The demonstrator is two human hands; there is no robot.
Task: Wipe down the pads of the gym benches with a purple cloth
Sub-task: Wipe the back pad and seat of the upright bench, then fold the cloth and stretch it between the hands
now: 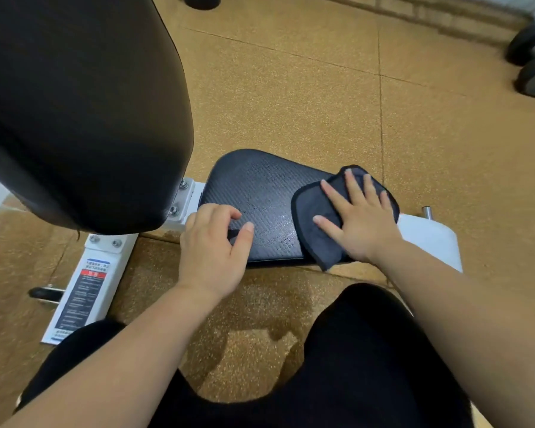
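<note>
**Inspector:** Location of the cloth [309, 208]?

**Assistant:** On the right end of the seat pad [260, 193], lying flat. One corner hangs over the pad's near edge. It appears dark greyish-purple with a darker border.

**Inspector:** Right hand [360, 220]?

**Assistant:** Palm down on the cloth, with straight fingers [332, 193] spread wide. It presses the cloth against the pad and grips nothing.

**Inspector:** Left hand [213, 254]?

**Assistant:** At the near left corner of the same pad, well apart from the cloth. The fingers are loosely bent and hold nothing. The fingertips touch the pad surface.

**Inspector:** Condition of the pad?

**Assistant:** Black and textured, with faint damp streaks between the two hands.

**Inspector:** Surroundings?

**Assistant:** The black back pad [74, 103] rises tilted at upper left. The white bench frame [426, 236] shows beyond the right wrist. A printed label [81, 298] sits on the frame's left leg. The speckled tan floor [322, 88] has darker patches near the person's knees [368, 335]. Dumbbells [531, 57] lie at far right.
</note>
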